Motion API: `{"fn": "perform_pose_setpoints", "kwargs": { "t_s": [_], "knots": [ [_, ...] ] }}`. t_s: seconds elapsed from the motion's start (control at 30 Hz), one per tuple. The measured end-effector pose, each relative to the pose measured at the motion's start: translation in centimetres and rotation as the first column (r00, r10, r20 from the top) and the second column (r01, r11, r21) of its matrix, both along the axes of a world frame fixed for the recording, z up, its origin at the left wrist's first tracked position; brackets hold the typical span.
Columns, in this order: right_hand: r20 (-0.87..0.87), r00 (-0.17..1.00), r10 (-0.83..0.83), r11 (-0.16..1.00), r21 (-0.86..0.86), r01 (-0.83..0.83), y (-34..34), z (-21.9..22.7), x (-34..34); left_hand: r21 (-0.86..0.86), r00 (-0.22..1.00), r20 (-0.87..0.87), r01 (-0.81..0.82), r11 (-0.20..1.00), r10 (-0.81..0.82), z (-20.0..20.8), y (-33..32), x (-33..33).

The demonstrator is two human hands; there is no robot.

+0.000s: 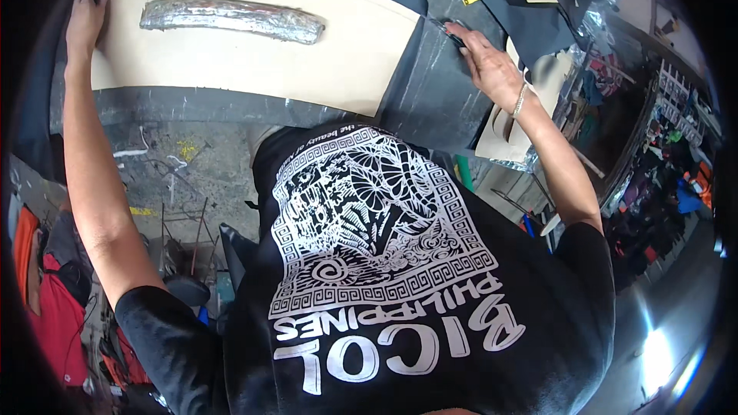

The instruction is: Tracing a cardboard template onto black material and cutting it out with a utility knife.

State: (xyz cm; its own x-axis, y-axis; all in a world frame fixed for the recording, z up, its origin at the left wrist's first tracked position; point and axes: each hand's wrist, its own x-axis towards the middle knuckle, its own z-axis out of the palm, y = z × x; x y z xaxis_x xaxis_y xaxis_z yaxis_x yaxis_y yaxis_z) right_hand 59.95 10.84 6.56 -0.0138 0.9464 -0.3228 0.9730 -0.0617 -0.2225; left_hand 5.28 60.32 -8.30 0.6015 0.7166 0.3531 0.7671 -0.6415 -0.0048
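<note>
While the left hand (pixel 86 11) presses flat at the far left corner of the large tan paperboard pattern piece (pixel 254 50), its fingers together and laid along the edge, the work in hand looks like tracing or cutting round that pattern on the dark grey fabric sheet (pixel 430 92) spread beneath it. One long foil-wrapped bar (pixel 231 18) lies on the pattern near its far edge as a weight, well apart from both hands. At the pattern's right edge, the right hand (pixel 488 61) rests on the dark fabric just beside the corner, fingers pinched round a small dark tool (pixel 453 34) whose kind I cannot tell; a thin bracelet (pixel 520 100) circles the wrist.

By my judgement the next move calls for keeping the pattern pinned so it does not slide while the tool follows the right edge down toward the near corner.

Counted: one tan pattern in use, one foil bar, one dark sheet under it, further dark fabric pieces (pixel 530 0) heaped at the far right, and a second tan cut-out (pixel 503 134) at the worktable's right edge.
</note>
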Motion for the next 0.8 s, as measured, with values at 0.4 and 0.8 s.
{"fn": "perform_pose_setpoints", "kwargs": {
  "t_s": [0.4,0.8],
  "knots": [
    [-0.302,0.721,-0.624,0.743,0.057,0.667,-4.2,-2.7,-6.0,-0.368,0.996,-0.086,-0.057,0.928,0.027,2.9,-2.1,4.2],
    [-0.265,0.734,-0.626,0.736,0.114,0.668,-6.6,-2.5,-7.8,-0.571,0.359,0.795,0.171,0.803,0.489,13.2,-7.3,7.1]
  ]
}}
